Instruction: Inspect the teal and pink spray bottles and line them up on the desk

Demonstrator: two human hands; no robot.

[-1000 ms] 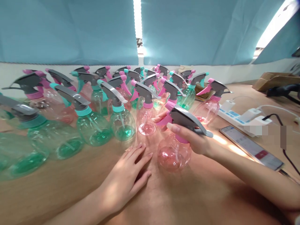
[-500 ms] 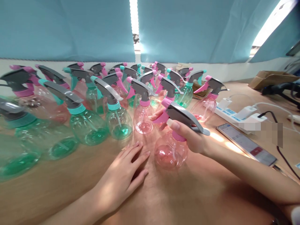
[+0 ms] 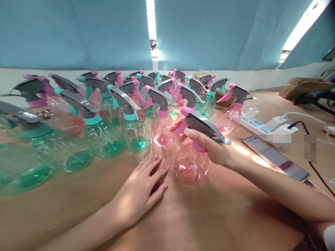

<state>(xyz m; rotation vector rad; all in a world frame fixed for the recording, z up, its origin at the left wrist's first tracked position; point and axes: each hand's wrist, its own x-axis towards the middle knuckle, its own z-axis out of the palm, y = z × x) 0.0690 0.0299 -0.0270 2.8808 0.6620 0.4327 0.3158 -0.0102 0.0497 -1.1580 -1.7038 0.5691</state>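
Observation:
My right hand (image 3: 209, 143) is wrapped round the neck of a pink spray bottle (image 3: 190, 169) with a grey head and a pink trigger. The bottle is upright, its base at or just above the table. My left hand (image 3: 143, 181) lies flat on the wooden table (image 3: 167, 226), fingers spread, holding nothing, to the left of that bottle. Just beyond my left fingertips stand a green spray bottle (image 3: 136, 136) with a turquoise collar and another pink spray bottle (image 3: 162, 130).
Several more green and pink spray bottles fill the back and left. On the right lie a phone (image 3: 276, 157), a white power strip (image 3: 258, 123) with chargers and cables, and a cardboard box (image 3: 303, 87). A blue curtain (image 3: 78, 35) hangs behind.
The view has shifted slightly, so the bottles on the left appear further right. My right hand keeps its grip on the pink spray bottle, and my left hand still rests on the table.

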